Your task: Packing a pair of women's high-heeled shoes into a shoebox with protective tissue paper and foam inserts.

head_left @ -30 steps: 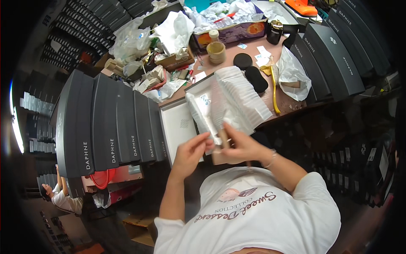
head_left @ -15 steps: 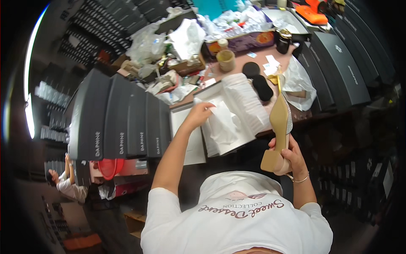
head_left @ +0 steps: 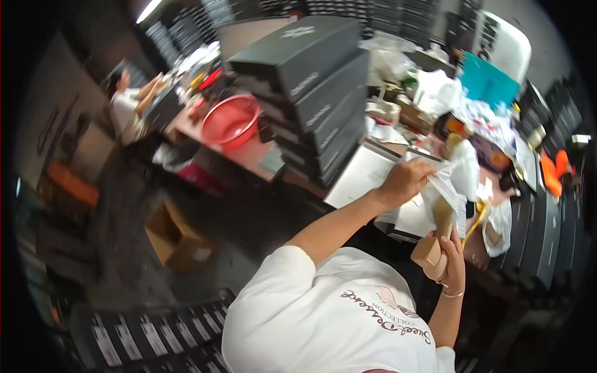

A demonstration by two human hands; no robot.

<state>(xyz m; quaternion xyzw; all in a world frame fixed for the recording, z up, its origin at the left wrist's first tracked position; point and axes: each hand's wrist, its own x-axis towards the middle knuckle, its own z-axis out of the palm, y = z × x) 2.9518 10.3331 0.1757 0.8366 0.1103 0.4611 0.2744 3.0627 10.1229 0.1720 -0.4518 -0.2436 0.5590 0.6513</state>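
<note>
My right hand (head_left: 454,257) grips a beige heeled shoe (head_left: 428,253) around its heel end, with its sole partly toward me and its block heel at the near end. A thin, see-through white wrapping sheet (head_left: 453,194) hangs over the shoe's front half, which shows only faintly through it. My left hand (head_left: 405,181) pinches the sheet's upper edge between thumb and fingers. Below my hands lies an open shoe box (head_left: 398,238), with white paper inside and partly hidden. Its pale open lid (head_left: 362,175) lies left of it, under my left forearm.
A tall stack of dark shoe boxes (head_left: 317,93) stands left of the open box. Beyond it are a red basket (head_left: 231,121) and another person (head_left: 132,109). A cardboard carton (head_left: 177,239) sits on the floor. Crumpled plastic bags (head_left: 485,118) crowd the table's far side.
The view has swung left. My left hand has lifted the white sheet out of the box and over to the shoe, whose front it now covers. My right hand keeps hold of the shoe.
</note>
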